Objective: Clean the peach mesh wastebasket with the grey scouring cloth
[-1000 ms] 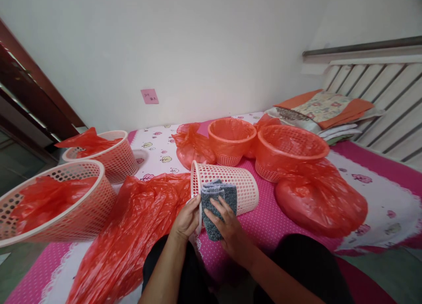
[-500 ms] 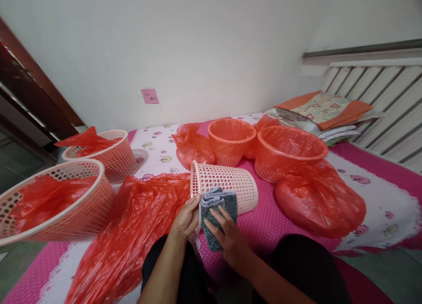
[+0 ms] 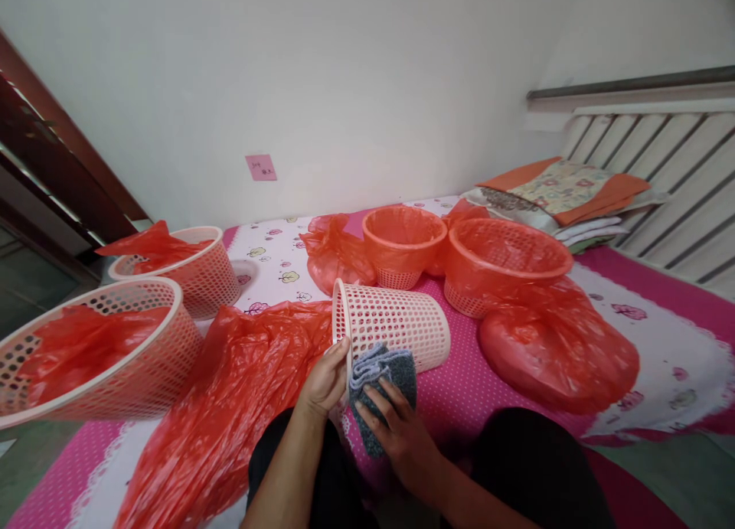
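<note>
A pale pink perforated basket (image 3: 396,322) lies on its side on the pink bedspread, its mouth toward the left. My left hand (image 3: 325,380) grips the basket's rim, fingers curled over the edge. My right hand (image 3: 396,429) presses a folded grey cloth (image 3: 382,372) against the basket's lower outer wall, fingers lying over the cloth. A loose red plastic bag (image 3: 241,391) is spread out just left of my left hand.
Two pink baskets (image 3: 172,345) holding red bags stand at the left. Two baskets lined with red bags (image 3: 402,242) stand behind, with more red bags (image 3: 560,353) on the right. Folded bedding (image 3: 566,192) lies by the slatted headboard.
The grey cloth and my right hand have slid down the basket's side toward me. My left hand has stayed on the rim.
</note>
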Tool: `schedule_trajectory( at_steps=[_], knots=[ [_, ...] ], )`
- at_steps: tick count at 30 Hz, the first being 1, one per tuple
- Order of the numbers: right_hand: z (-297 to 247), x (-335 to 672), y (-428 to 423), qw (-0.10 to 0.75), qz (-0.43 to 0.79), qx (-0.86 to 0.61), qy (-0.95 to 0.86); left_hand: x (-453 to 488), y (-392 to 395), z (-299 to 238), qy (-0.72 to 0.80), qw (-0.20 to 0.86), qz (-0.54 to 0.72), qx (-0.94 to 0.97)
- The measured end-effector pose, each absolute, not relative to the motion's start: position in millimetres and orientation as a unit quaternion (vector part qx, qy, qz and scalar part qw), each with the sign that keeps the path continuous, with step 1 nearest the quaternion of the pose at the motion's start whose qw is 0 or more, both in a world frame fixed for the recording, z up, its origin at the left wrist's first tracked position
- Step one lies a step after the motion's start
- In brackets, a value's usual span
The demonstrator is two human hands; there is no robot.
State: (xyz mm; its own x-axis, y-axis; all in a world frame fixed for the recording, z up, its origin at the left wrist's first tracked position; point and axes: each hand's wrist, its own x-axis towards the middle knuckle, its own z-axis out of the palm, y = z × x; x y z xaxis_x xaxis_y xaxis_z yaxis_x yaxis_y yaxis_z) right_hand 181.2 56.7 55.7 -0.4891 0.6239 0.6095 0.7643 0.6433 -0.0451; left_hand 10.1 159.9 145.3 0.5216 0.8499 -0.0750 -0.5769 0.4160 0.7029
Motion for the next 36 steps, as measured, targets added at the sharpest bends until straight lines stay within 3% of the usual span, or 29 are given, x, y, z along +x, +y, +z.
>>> schedule_trajectory(
  at_steps=[22,30,36],
  knots=[
    [26,175,50,0.274,-0.142,-0.376,-0.874,9,160,145,0.221,0.818,0.443,0.292],
    [11,173,52,0.232,-0.061,-0.369,-0.898,12,157,143,0.286,0.761,0.475,0.336],
    [1,179,53,0.197,0.078,-0.358,-0.909,7,158,133,0.367,0.683,0.442,0.450]
  ],
)
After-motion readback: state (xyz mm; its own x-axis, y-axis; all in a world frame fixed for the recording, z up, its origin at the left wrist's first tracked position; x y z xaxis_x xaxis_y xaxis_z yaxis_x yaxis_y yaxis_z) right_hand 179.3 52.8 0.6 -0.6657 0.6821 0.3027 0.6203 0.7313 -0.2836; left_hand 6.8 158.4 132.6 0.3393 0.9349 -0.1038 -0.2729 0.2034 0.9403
